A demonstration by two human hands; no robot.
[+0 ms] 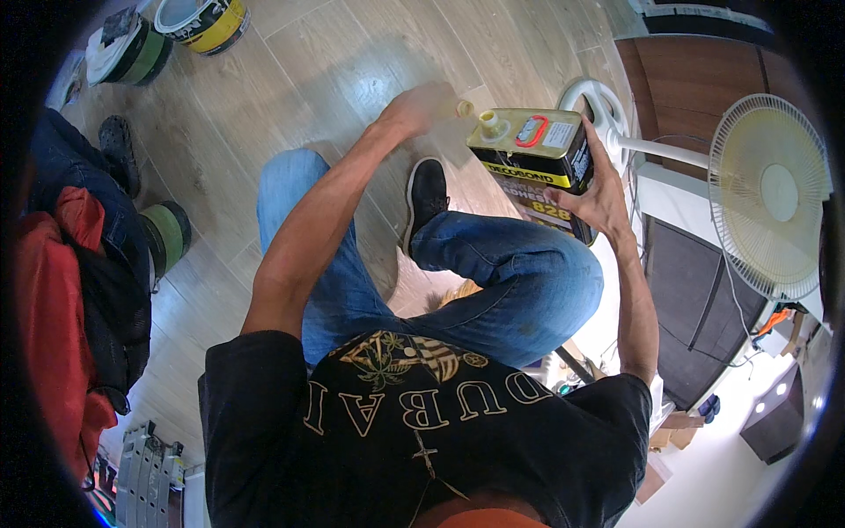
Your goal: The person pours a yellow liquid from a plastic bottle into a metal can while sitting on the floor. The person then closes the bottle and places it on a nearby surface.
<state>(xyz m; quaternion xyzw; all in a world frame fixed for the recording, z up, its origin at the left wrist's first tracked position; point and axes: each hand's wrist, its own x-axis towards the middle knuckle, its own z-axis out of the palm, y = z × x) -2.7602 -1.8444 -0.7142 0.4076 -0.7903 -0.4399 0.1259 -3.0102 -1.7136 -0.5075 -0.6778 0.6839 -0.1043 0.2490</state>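
My right hand grips a rectangular metal can of Decobond contact adhesive, thumb on its front and fingers along its right side. On the can's top are a red carrying handle and a yellowish, adhesive-stained spout. To the left of the spout, my left hand is blurred by motion. At its fingertips is a small yellowish cap-like piece, apart from the spout; the blur hides its exact form. Whether the can's base rests on anything is hidden.
A white pedestal fan stands right of the can. Paint buckets sit at the upper left on wood-look floor tiles. Another person in a red garment is at the left, above an aluminium ladder. A thin cable hangs by the fan.
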